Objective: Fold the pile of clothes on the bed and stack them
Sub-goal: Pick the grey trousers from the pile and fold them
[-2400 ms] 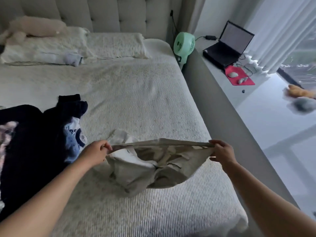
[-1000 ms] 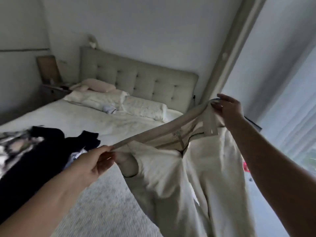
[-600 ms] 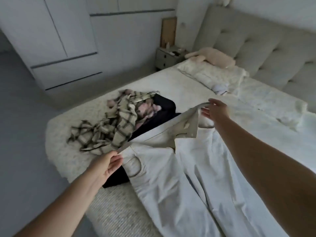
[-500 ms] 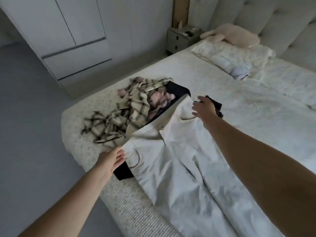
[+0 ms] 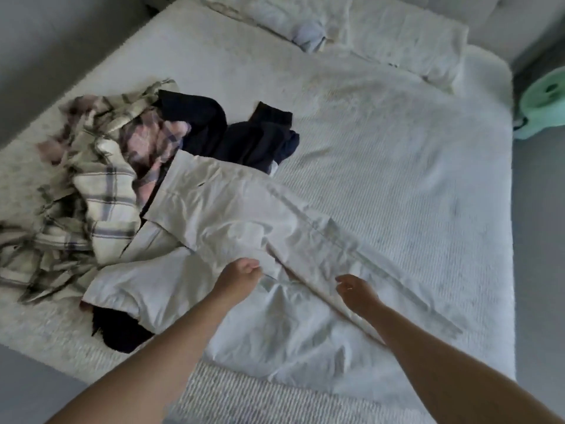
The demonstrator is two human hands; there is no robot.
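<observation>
At bed's near edge – left hand pinches white trousers; right hand loose, empty – waistband overlapping plaid pile may snag.

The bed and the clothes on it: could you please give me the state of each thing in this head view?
White cotton trousers: spread out on the bed, creased, not yet folded.
Plaid checked garment: crumpled, unfolded.
Dark navy garment: bunched, partly under the trousers.
Left hand: pinching trouser fabric.
Right hand: fingers relaxed, on the trousers.
Mint-green fan: beside the bed, mostly cut off.
White pillow: at the bed's head.
</observation>
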